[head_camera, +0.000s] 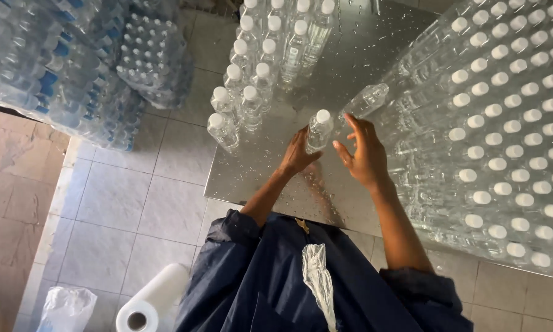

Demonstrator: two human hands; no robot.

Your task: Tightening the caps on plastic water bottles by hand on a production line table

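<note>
A clear plastic water bottle [319,130] with a white cap stands upright on the wet steel table [258,178]. My left hand [298,154] is wrapped around its lower body. Just to the bottle's right, my right hand [363,154] is spread with fingers apart and holds nothing. Another bottle [365,102] lies tilted on the table just beyond my right hand. Several upright capped bottles [252,92] stand in rows at the table's far left.
A large block of capped bottles [510,129] fills the table's right side. Shrink-wrapped bottle packs [61,67] are stacked on the tiled floor at the left. A roll of white film [150,301] and a plastic bag [64,307] lie on the floor near my feet.
</note>
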